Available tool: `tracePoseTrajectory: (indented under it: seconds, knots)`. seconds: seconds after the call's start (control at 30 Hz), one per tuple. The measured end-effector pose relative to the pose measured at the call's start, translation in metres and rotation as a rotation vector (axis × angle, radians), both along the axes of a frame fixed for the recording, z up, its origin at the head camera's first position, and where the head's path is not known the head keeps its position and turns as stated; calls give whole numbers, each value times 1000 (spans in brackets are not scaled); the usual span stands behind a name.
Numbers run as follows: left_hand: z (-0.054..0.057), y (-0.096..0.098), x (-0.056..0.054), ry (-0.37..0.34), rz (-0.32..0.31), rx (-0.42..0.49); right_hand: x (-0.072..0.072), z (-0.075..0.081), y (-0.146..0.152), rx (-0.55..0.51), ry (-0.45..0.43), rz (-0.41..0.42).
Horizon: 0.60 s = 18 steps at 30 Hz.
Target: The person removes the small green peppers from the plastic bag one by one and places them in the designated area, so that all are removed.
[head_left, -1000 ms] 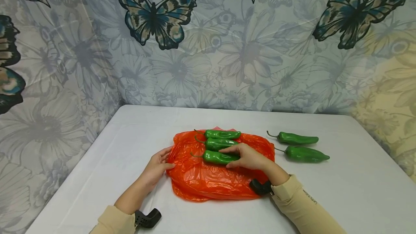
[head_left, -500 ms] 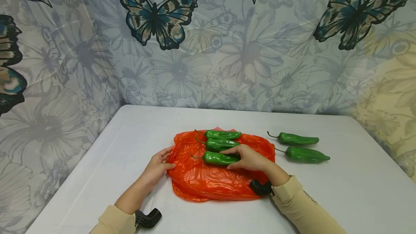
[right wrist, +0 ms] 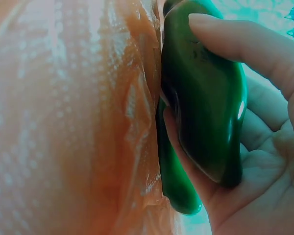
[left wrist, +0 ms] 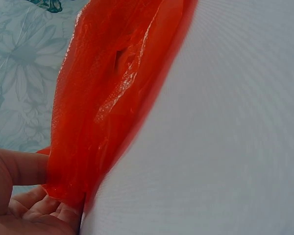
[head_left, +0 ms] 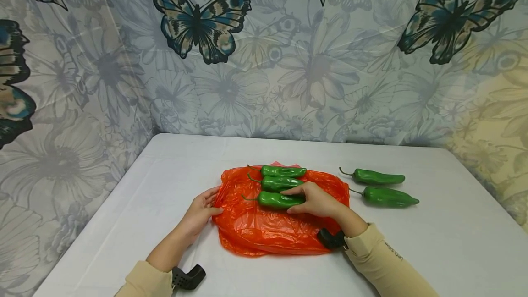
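Observation:
A crinkled red plastic bag (head_left: 264, 233) lies flat on the white table. Three green peppers rest on it in a row: a far pepper (head_left: 284, 171), a middle pepper (head_left: 280, 183) and a near pepper (head_left: 274, 200), stems to the left. My right hand (head_left: 319, 203) holds the near pepper by its right end, thumb on one side and fingers on the other; the right wrist view shows this pepper (right wrist: 206, 98) large, another behind it. At the bag's left edge, my left hand (head_left: 198, 212) pinches the plastic between thumb and fingers, as the left wrist view shows too.
Two more green peppers lie on the table right of the bag, a farther pepper (head_left: 379, 176) and a nearer pepper (head_left: 389, 196). Butterfly-printed cloth (head_left: 231, 86) stands behind the table (head_left: 185, 155). A black wrist device (head_left: 189, 277) sits on each arm.

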<state>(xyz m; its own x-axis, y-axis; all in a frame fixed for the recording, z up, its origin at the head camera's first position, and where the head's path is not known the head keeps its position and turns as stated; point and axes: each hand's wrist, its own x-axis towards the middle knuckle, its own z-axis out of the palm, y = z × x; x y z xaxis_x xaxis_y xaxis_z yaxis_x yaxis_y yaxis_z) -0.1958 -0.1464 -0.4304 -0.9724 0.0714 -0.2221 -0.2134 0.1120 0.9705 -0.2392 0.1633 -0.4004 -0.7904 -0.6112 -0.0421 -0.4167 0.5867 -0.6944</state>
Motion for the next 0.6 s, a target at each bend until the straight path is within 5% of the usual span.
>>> tracePoseTrajectory:
  seconds: [0.6]
  knots:
    - [-1, 1, -1, 3, 5, 2, 2, 4, -2, -59, 10, 16]
